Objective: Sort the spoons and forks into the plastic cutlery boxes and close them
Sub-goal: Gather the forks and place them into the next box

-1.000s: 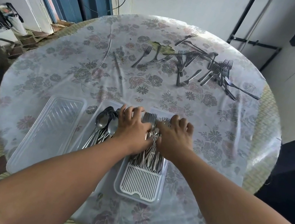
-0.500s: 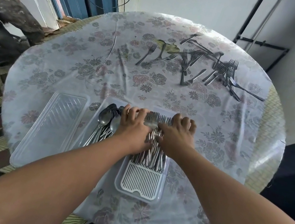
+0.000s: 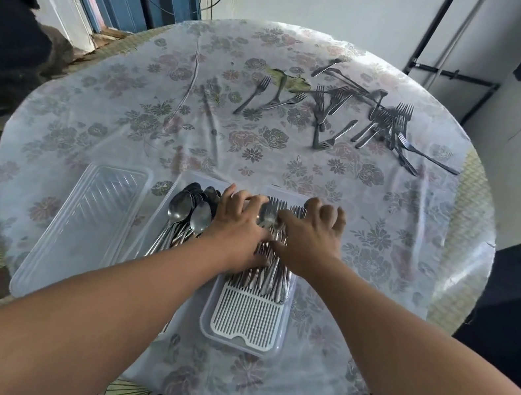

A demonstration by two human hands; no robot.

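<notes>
boxed forks (image 3: 269, 270) lie lengthwise, tines pointing away.

A round worktop (image 3: 415, 259) under a pale floral plastic cloth carries, at its far side, a loose scatter of steel forks (image 3: 380, 124). Near the front edge lie three clear plastic trays side by side: an empty lid (image 3: 83, 228), a box of spoons (image 3: 158, 214), and a box of forks with a white slatted insert (image 3: 244, 320).

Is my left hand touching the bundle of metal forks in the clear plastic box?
Touching. The head view shows the left hand lying on the bundle of metal forks in the clear plastic box, no gap visible.
</notes>
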